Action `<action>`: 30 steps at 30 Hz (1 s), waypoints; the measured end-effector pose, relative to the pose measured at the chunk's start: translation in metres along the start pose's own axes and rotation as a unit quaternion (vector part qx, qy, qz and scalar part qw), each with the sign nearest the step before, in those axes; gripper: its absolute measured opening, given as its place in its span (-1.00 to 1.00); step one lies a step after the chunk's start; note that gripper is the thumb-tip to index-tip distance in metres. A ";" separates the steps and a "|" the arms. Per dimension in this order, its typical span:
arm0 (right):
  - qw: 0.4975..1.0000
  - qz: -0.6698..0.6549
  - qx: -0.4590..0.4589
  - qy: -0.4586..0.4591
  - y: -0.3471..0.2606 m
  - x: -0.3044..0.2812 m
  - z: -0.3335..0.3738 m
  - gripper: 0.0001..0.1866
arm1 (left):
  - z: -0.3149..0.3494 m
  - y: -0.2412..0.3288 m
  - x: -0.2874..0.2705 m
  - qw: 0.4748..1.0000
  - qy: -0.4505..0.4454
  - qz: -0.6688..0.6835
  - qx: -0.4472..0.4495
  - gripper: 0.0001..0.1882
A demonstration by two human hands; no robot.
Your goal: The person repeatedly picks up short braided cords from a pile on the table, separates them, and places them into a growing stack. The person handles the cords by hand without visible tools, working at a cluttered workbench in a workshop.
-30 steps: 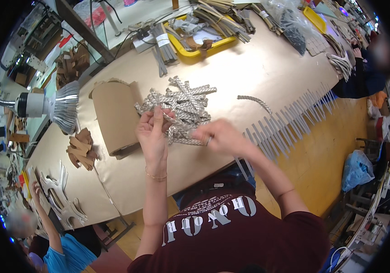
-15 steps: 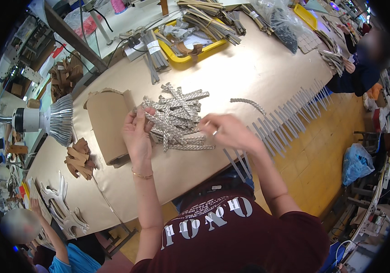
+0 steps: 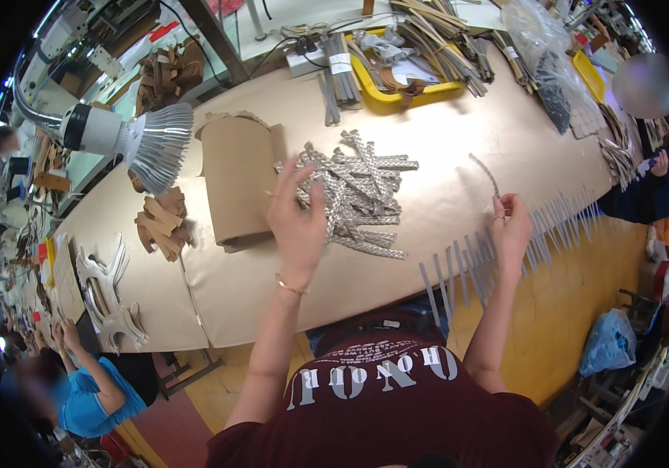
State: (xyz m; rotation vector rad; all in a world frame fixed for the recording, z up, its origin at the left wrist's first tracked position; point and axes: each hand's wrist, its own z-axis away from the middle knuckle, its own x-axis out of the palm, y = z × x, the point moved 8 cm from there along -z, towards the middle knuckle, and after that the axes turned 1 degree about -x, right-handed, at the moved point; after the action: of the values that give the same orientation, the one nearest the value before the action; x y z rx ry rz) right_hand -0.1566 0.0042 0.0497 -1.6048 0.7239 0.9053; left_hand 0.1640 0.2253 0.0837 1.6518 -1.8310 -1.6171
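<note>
A heap of silvery-beige braided cords (image 3: pixel 366 191) lies on the table beside a brown paper roll. At the heap's left edge is my left hand (image 3: pixel 299 226), its fingers apart and slightly curled, partly covering the cords behind it. Well to the right, my right hand (image 3: pixel 512 226) pinches the lower end of a single braided cord (image 3: pixel 486 171) between thumb and fingers. That cord curves away toward the far side of the table. Thin grey strips (image 3: pixel 459 273) hang in a row along the table's near edge, close to my right hand.
The paper roll (image 3: pixel 233 179) stands left of the heap, near a metal-finned lamp (image 3: pixel 159 148). Brown scraps (image 3: pixel 164 222) and white cut pieces (image 3: pixel 108 292) lie farther left. A yellow tray (image 3: pixel 420 100) with strip bundles is at the back. Co-workers sit at both sides.
The view has shifted. My right hand has gone from beside the heap to the lone cord and taken its end. My left hand's fingers, pinching a cord before, have spread.
</note>
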 end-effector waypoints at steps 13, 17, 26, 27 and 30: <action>0.896 -0.117 -0.426 -0.051 -0.183 0.018 0.095 -0.83 | 0.044 0.005 0.039 0.786 -0.148 0.507 -0.321 -0.58; 0.895 -0.203 -0.384 -0.101 -0.182 0.016 0.099 -0.78 | 0.042 0.004 0.032 0.749 -0.183 0.545 -0.330 -0.61; 0.857 -0.304 -0.154 -0.387 -0.171 0.073 0.116 -0.74 | 0.037 -0.009 0.036 0.760 -0.118 0.542 -0.339 -0.73; 0.859 -0.302 -0.150 -0.384 -0.176 0.077 0.123 -0.73 | 0.032 -0.015 0.038 0.749 -0.088 0.558 -0.347 -0.75; 0.883 -0.284 -0.292 -0.233 -0.200 0.054 0.130 -0.68 | 0.026 -0.021 0.035 0.773 -0.019 0.557 -0.302 -0.79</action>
State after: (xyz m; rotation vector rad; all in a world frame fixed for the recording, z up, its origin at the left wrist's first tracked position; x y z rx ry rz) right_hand 0.0144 0.1740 0.0921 -1.8572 -0.3973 1.0526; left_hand 0.1447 0.2164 0.0403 0.1133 -1.4894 -1.3471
